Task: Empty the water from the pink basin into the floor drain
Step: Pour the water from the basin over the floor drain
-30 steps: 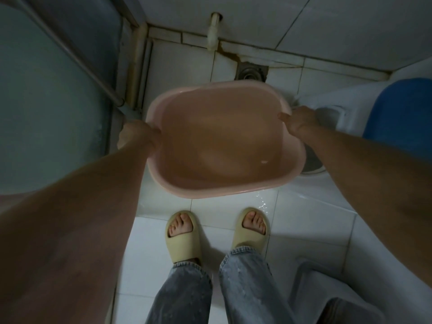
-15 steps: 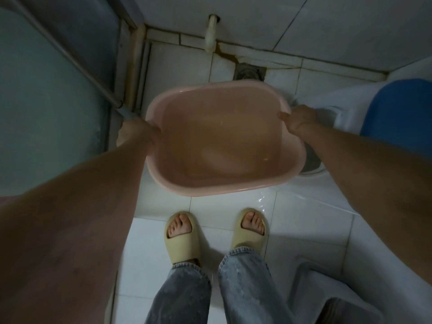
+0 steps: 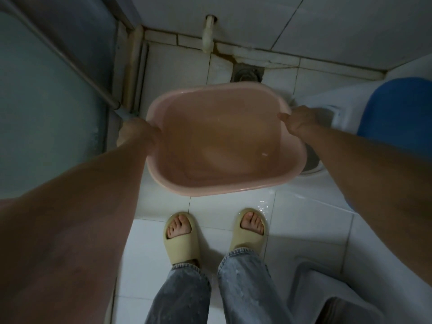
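Note:
A pink basin (image 3: 187, 185) with water in it hangs above the white tiled floor, roughly level. My left hand (image 3: 135, 133) grips its left rim and my right hand (image 3: 301, 121) grips its right rim, thumbs inside. The floor drain (image 3: 247, 74) is a dark square opening in the floor by the back wall, just beyond the basin's far edge and partly covered by it.
A white toilet with a blue seat cover (image 3: 395, 113) stands at the right. A glass shower door with a metal bar (image 3: 70, 59) is at the left. A white pipe stub (image 3: 208, 36) juts from the back wall. My feet in beige slippers (image 3: 182, 239) stand on wet tiles.
The basin with both hands has shifted slightly back toward me, so more of the drain shows beyond its far rim. The water sloshes a little.

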